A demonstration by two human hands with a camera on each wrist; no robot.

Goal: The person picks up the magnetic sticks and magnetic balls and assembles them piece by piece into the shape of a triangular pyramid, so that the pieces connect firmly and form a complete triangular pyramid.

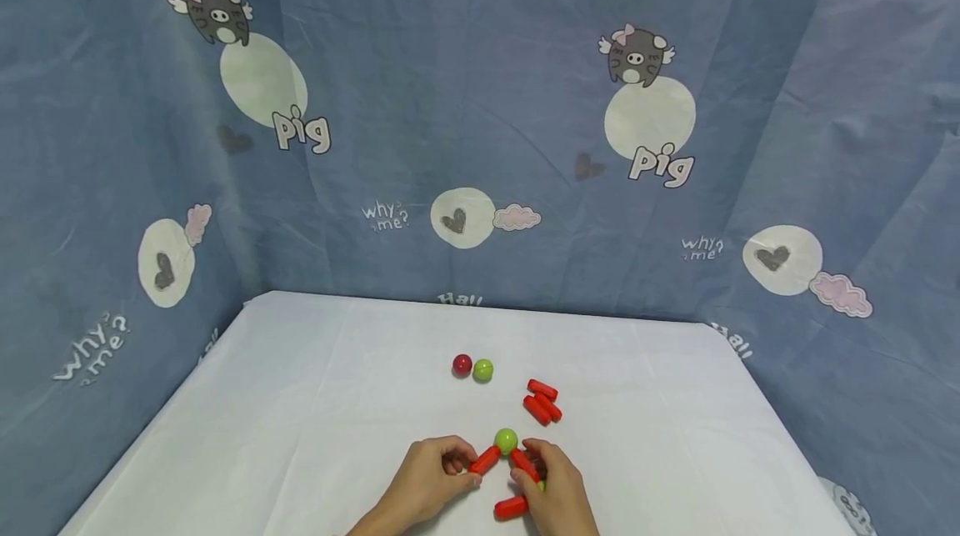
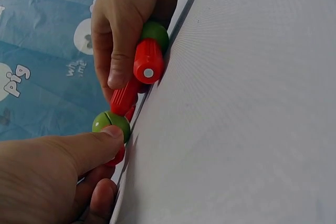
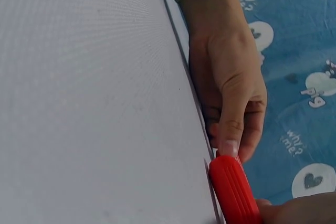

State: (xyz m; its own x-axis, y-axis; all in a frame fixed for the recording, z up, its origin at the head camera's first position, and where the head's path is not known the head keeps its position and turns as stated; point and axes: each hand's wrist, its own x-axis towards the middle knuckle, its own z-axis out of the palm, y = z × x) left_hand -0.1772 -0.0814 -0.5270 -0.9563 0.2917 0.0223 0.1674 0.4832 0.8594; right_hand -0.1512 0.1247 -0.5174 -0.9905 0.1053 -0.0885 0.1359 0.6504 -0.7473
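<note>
In the head view, my left hand [image 1: 431, 478] pinches a short ribbed red stick [image 1: 485, 460] whose far end meets a green ball [image 1: 506, 440]. My right hand [image 1: 558, 490] grips a second red stick [image 1: 524, 465] on the ball's other side, so the two sticks form an inverted V. Mostly covered by the right fingers is another green ball [image 2: 154, 32], joined to a third red stick [image 2: 148, 62] with a pale disc on its end. In the left wrist view, the left thumb lies over the first green ball [image 2: 107, 121]. The right wrist view shows a red stick [image 3: 233, 190] in the foreground.
Farther back on the white table [image 1: 360, 394] sit a dark red ball [image 1: 462, 365] and a green ball [image 1: 483, 370] side by side. Several loose red sticks [image 1: 537, 409] lie to their right. A blue printed curtain [image 1: 525, 102] hangs behind the table.
</note>
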